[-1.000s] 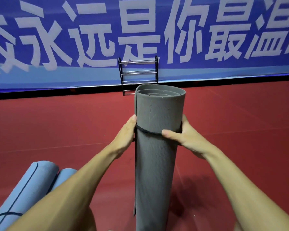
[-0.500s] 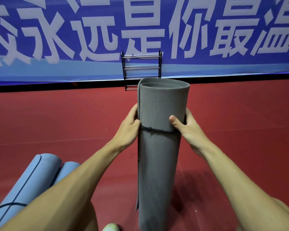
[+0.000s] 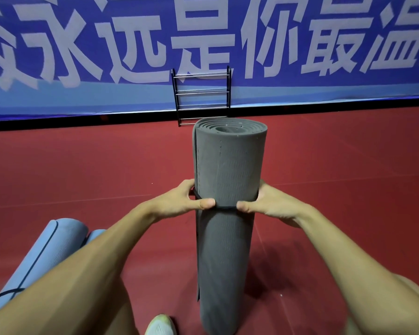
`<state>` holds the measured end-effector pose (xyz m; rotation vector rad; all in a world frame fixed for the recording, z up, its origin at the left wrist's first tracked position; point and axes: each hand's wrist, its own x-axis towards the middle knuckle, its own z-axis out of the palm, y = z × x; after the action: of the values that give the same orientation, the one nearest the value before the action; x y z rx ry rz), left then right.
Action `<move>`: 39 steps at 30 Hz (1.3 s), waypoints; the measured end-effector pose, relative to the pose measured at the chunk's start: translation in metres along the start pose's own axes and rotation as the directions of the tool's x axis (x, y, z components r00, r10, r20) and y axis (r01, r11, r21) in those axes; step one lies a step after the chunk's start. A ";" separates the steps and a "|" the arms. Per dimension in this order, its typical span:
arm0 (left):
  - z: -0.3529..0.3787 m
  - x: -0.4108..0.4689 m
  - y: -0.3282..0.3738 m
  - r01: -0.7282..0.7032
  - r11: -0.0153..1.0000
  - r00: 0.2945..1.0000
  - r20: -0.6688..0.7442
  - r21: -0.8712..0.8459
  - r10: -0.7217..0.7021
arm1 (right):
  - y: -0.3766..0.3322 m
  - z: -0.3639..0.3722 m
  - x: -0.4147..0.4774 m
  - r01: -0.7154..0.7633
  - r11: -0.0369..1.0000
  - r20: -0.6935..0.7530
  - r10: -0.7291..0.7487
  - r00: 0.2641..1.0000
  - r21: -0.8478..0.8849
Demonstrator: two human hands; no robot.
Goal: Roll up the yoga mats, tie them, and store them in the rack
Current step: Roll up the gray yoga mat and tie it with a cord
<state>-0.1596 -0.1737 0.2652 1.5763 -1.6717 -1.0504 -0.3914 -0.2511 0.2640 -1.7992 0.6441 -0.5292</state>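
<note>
A rolled grey yoga mat (image 3: 228, 170) stands upright on the red floor in front of me. A thin black band (image 3: 225, 207) circles it about a third of the way down. My left hand (image 3: 179, 201) grips the band and the roll from the left, thumb pressed on the front. My right hand (image 3: 269, 204) grips them from the right, thumb also on the band. The black rack (image 3: 201, 97) with silver rails stands against the wall banner straight behind the roll, its shelves bare.
Two rolled light-blue mats (image 3: 46, 252) lie at the lower left, partly hidden by my left forearm, one with a dark strap. My light shoe (image 3: 160, 326) shows at the bottom edge. A blue banner (image 3: 324, 56) covers the back wall.
The band and both hands have slid further down the grey roll. The view has tilted so the roll's spiral top shows.
</note>
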 end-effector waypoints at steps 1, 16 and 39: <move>0.000 0.001 -0.004 0.010 1.000 1.000 0.002 0.021 -0.010 | -0.001 0.001 0.002 0.019 1.000 -0.060 -0.017 0.998 0.025; 0.002 0.003 -0.011 0.020 0.970 1.000 0.021 -0.244 -0.015 | 0.022 0.013 0.010 -0.048 0.999 -0.086 0.045 0.995 -0.026; 0.017 0.006 -0.031 0.038 0.968 0.997 -0.059 -0.248 -0.055 | 0.038 0.029 0.010 -0.059 0.996 -0.168 0.070 0.983 0.065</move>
<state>-0.1594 -0.1767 0.2294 1.4763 -1.4057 -1.1689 -0.3713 -0.2469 0.2192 -1.6831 0.7925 -0.6561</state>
